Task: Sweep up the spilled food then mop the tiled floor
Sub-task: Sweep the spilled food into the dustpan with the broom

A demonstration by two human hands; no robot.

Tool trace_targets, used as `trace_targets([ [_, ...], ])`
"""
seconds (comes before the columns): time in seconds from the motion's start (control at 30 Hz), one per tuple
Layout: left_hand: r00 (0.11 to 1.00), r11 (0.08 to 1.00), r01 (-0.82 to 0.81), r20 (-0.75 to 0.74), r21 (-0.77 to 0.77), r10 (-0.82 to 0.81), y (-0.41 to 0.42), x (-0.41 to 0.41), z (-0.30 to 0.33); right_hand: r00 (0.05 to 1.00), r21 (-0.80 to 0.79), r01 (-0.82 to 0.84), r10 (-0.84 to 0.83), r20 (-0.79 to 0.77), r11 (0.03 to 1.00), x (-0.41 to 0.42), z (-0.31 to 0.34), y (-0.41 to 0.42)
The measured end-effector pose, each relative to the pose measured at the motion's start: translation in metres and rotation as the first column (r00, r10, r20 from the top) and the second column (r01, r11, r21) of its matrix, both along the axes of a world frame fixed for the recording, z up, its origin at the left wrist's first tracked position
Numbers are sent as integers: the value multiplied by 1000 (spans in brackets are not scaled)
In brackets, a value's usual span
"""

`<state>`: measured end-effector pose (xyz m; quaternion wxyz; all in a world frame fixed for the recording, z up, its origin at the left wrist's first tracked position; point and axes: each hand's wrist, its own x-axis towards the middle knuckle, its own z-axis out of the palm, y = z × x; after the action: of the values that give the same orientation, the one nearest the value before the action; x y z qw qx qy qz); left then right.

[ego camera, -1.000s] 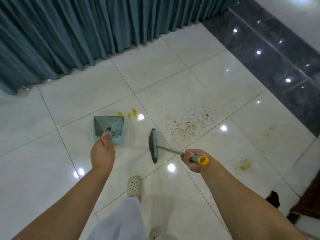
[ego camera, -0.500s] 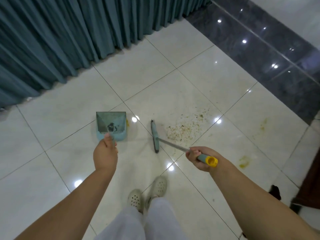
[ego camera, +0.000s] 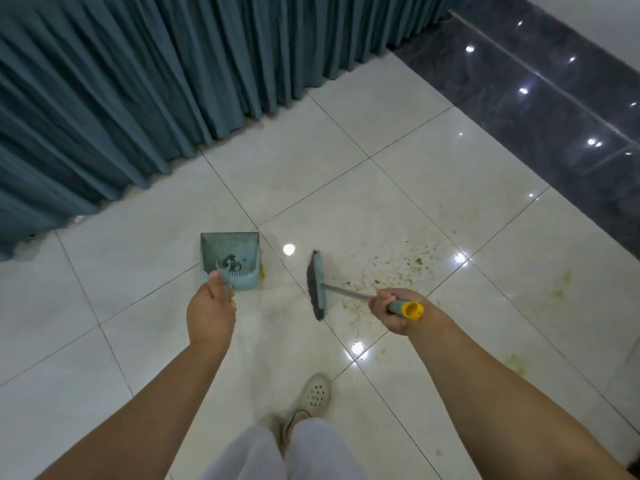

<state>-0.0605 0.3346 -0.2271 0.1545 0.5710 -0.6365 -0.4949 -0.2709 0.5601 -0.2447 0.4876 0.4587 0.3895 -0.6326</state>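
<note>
Gripping the dustpan left-handed, right hand clasping the broom beside spilled crumbs, curtain hem beyond.

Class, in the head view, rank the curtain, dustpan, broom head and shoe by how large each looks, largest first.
1. Curtain, by far.
2. Dustpan.
3 and 4. Shoe and broom head: too alike to rank, and the shoe is nearer the camera.

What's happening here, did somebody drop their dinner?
A person is sweeping up spilled food. Their left hand holds a teal dustpan on the tiled floor, with some debris already in it. Their right hand grips a broom. Crumbs lie scattered right of the broom, plus yellowish stains. No mopping yet.
</note>
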Motion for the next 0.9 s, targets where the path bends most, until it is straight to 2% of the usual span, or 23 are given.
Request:
trace_targets([
  [0.17, 999, 999, 36, 17, -12, -36, -2, -33, -5, 993, 10, 115, -115, 0, 993, -45, 11, 37],
  [0.3, 998, 998, 62, 18, -28, -61, -1, -58, -4, 991, 31, 131, -131, -12, 991, -63, 17, 49],
  [0.43, 997, 997, 81, 13, -18, -80, -7, -84, -7, 989, -41, 146, -145, 36, 988, -72, 22, 42],
  [0.7, 988, 988, 156, 3, 1, -156, -49, -145, -9, 984, -154, 167, -156, 86, 974, -85, 18, -60],
  [0.9, 966, 965, 260, 27, -27, -259, -93, -198, -11, 954, -110, 291, -280, 104, 951, -116, 6, -127],
])
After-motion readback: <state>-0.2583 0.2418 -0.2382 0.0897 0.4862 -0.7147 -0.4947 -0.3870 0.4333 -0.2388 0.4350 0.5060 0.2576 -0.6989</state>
